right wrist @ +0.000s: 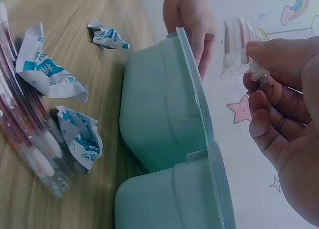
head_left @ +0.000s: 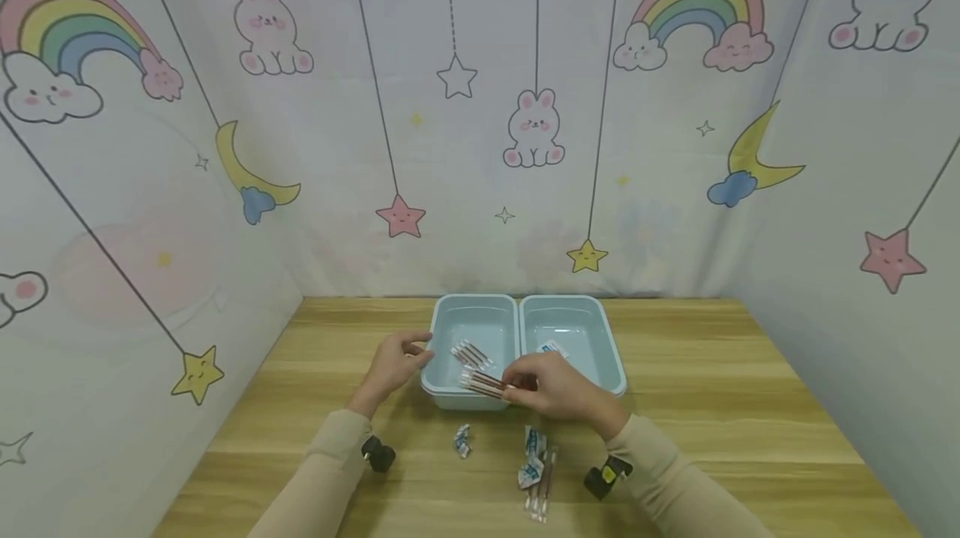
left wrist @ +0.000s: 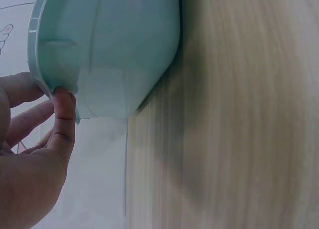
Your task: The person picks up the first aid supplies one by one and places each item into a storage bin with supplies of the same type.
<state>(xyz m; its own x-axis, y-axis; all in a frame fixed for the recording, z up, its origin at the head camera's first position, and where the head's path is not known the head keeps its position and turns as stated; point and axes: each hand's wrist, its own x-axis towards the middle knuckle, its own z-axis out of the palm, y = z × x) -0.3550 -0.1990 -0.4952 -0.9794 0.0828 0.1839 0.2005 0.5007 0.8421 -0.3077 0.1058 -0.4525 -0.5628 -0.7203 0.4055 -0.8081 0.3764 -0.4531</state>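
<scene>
My right hand (head_left: 558, 388) pinches a clear packet of dark-stemmed cotton swabs (head_left: 482, 382) between thumb and fingers, above the front rim of the left pale blue plastic bin (head_left: 474, 301). In the right wrist view the packet's clear end (right wrist: 256, 72) is bunched at the fingertips. My left hand (head_left: 396, 364) holds that bin's left rim (left wrist: 34, 49), thumb and a finger on either side of it. More packed swabs (head_left: 471, 353) lie inside the left bin. The right pale blue bin (head_left: 567, 302), side by side with it, has a crumpled white-and-blue wrapper (head_left: 553, 348) inside.
In front of the bins, more packed swabs (head_left: 546, 488) lie on the wooden table (head_left: 720, 404), close to crumpled white-and-blue wrappers (head_left: 530, 472). Another crumpled wrapper (head_left: 462, 440) sits further left. A cartoon-printed cloth (head_left: 465, 154) stands behind the table and on both sides.
</scene>
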